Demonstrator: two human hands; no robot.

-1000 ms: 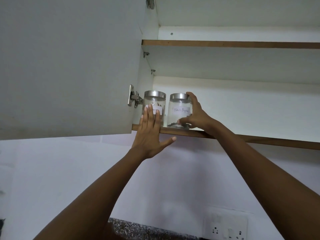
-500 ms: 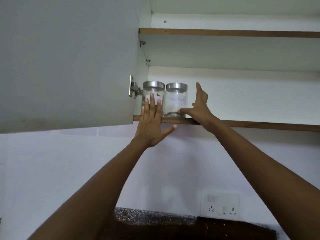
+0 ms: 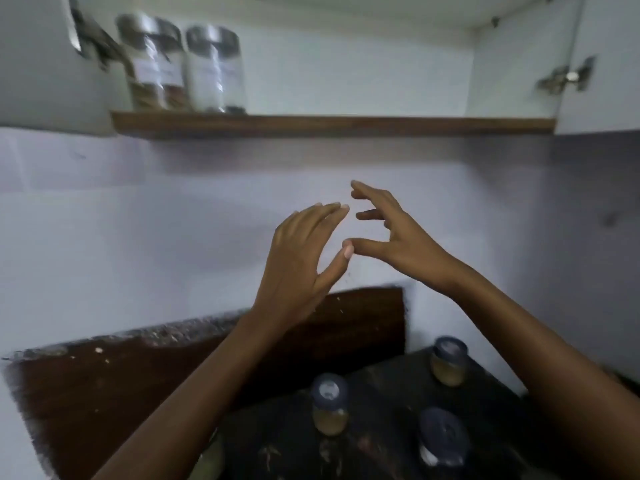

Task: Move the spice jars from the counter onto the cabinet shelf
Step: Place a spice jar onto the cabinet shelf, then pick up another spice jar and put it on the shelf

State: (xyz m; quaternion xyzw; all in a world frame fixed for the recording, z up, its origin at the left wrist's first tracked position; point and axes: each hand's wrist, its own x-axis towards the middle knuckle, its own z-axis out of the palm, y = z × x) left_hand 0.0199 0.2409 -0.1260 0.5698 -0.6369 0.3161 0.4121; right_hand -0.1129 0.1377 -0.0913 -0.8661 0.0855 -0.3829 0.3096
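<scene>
Left hand [image 3: 301, 261]: raised in mid-air in front of the wall, near the frame centre; fingers straight and close together, thumb spread wide; it holds nothing.
Right hand [image 3: 398, 240]: just at 3 o'clock of the left hand, at about the same height; fingers spread and loosely bent, palm empty.
Thumbs: the 2 thumb tips meet in this view; whether they really touch cannot be told.
Cabinet shelf [image 3: 332, 125]: wood-edged board at 12 o'clock, above both hands and well apart from them.
Brown-filled jar [image 3: 152, 64]: upright at the shelf's left end, at 11 o'clock; steel lid, white label, brown contents at the base; blurred.
Pale jar [image 3: 216, 69]: just at 3 o'clock of the brown-filled jar, upright on the same shelf; steel lid, label unreadable, a little dark matter at the bottom.
Desk [image 3: 381, 445]: dark stone surface at 5 to 6 o'clock, below the forearms.
Middle jar [image 3: 329, 405]: small, dark lid, yellowish contents; upright on the desk at 6 o'clock, between the 2 forearms.
Back jar [image 3: 448, 360]: same kind, at 5 o'clock, farther back on the desk.
Front jar [image 3: 441, 436]: nearest the camera, at 5 o'clock; its dark lid hides the contents.
Spacing: the 3 desk jars stand well apart.
Hinge [image 3: 568, 77]: metal, at 2 o'clock on the cabinet's right side.
Brown panel [image 3: 104, 393]: at 8 o'clock, against the pale wall.
</scene>
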